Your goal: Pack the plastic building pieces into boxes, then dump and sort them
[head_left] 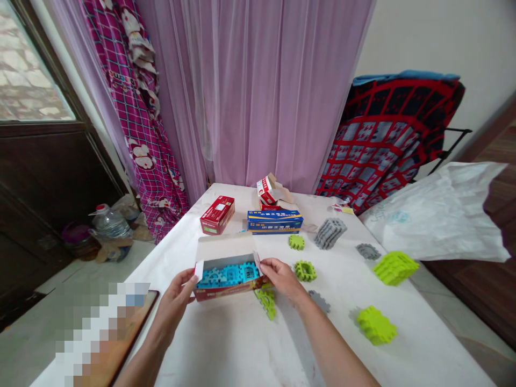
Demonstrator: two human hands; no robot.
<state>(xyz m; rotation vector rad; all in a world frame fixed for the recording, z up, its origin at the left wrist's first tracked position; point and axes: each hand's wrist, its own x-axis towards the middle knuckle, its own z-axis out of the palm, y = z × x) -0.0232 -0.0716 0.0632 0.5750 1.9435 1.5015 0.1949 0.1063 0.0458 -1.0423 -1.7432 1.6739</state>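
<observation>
I hold an open red cardboard box (226,290) above the white table (226,344). Blue foam puzzle pieces (228,273) fill it, and its lid flap stands up at the back. My left hand (175,301) grips the box's left end. My right hand (282,277) grips its right end, fingers closed on the side flap. A green foam piece (266,302) lies on the table just under my right hand.
Green foam pieces (395,267) (376,324) (305,270) (296,242) and grey ones (330,233) (367,251) are scattered to the right. A shut red box (217,215), a blue box (274,221) and an open red-and-white box (271,191) stand farther back. A white plastic bag (435,212) lies right.
</observation>
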